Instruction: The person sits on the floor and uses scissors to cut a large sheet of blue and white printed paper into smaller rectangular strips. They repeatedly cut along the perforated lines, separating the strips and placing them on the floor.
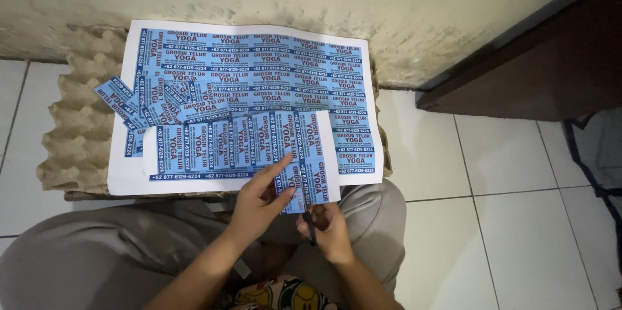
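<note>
cutting labels apart: our left hand [259, 201] pinches the strip of blue labels [243, 145] at the near edge of the printed sheet [253, 64], our right hand [330, 229] closed on scissors [310, 224]. next, we judge, align blades between labels.

Bare forearms and bare hands [259, 203], grey-brown trousers [97, 258] over both knees, and a patterned red, yellow and green garment [278, 294] at the lap.

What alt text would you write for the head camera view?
A seated person's left hand holds a strip of blue printed labels while the right hand works a dark tool at it, over a larger label sheet on egg trays.
</note>
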